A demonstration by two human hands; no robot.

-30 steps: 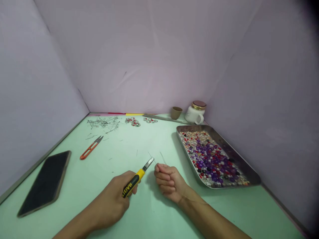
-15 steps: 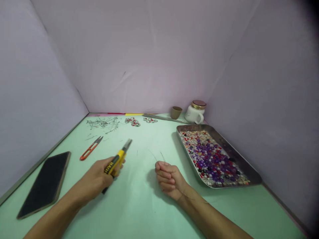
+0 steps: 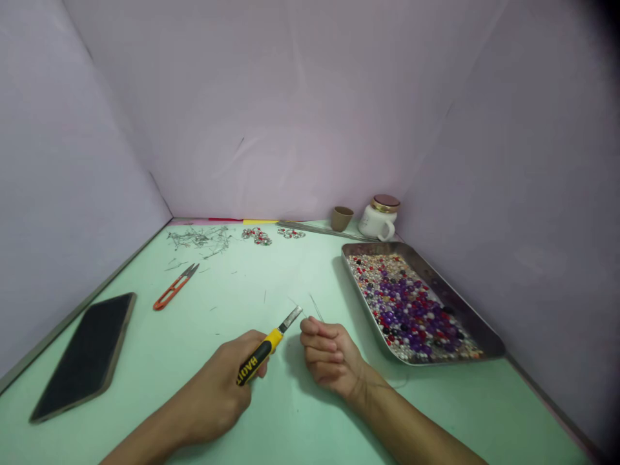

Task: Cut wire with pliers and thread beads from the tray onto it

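Note:
My left hand [image 3: 227, 378] is wrapped round a pair of pliers [image 3: 264, 354] with yellow-and-black handles. Their blunt metal jaws [image 3: 291, 318] point up and right, close to the fingertips of my right hand [image 3: 329, 355]. That hand is closed in a pinch on thin wire [image 3: 316, 306]; fine ends stick up above the thumb and forefinger. One of these ends is at the plier tips, though I cannot tell whether the jaws grip it. A faint strand also runs by my right wrist.
To the right lies a metal tray [image 3: 368, 316] of mixed beads. A lidded white mug [image 3: 376, 223], brown cup [image 3: 341, 219] and straight wires [image 3: 322, 230] are at the back, with beaded pieces [image 3: 256, 236] and wire scraps [image 3: 201, 239]. Orange thread snips [image 3: 175, 287] and a phone [image 3: 84, 358] lie left.
My left hand has moved right and slightly down, bringing the pliers' jaws to the wire by my right fingertips. My right hand has stayed nearly in place.

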